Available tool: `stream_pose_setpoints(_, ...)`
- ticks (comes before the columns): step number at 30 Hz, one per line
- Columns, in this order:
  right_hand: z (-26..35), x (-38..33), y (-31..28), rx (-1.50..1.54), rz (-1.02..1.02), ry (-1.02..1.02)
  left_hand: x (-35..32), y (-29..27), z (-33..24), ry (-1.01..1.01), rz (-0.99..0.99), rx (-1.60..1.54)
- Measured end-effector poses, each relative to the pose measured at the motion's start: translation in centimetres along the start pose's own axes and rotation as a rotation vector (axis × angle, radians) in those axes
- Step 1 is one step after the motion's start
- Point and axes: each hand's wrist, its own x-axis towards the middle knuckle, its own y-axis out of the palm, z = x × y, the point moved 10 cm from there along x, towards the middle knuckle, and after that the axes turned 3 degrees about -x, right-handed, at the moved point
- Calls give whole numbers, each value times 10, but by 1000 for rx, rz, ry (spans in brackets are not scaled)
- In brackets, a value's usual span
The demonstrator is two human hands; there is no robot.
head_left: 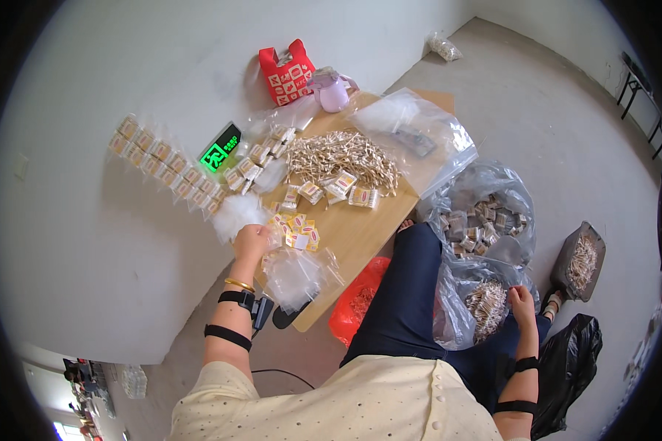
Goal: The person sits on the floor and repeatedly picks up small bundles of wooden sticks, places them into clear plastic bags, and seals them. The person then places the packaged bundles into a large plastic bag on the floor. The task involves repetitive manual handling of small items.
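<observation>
At the table's left edge, my left hand [253, 241] is closed, its fingertips pinched on what looks like a small clear plastic bag [274, 235]. Yellow and white printed cards [299, 231] lie just right of it, and a stack of flat clear bags [293, 276] lies below. My right hand [522, 305] hangs beside an open clear plastic sack [454, 323] holding loose cotton swabs [487, 305]. Its fingers are drawn together, and whatever they hold is too small to make out. A heap of cotton swabs [342, 158] covers the table's middle, with several swab packs [362, 197] in front.
Bagged packs [171, 165] stand in rows along the wall, near a lit green sign [219, 151]. A red bag [287, 73] and lilac jug [332, 94] stand behind. Around my legs are a sack of packs [485, 220], a grey bin [579, 261] and a red bag [353, 305].
</observation>
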Motion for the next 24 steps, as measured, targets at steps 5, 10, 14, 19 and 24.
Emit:
stream_pose_setpoints(5, -16, 4, 2, -17, 17, 44, 1, -11, 32, -34, 58, -131)
stream_pose_setpoints(10, -11, 8, 18, 24, 66, 70, -60, 42, 57, -309, 366, -742)
stream_pose_setpoints(14, -15, 11, 28, 16, 105, 62, -93, 24, -5, 147, -13, 150)
stream_pose_setpoints(19, 2, 11, 45, 4, 150, 89, -139, 107, -23, 457, 51, 158)
stream_pose_setpoints(24, 3, 3, 35, 10, 142, 113, -138, 104, -28, 454, 9, 29)
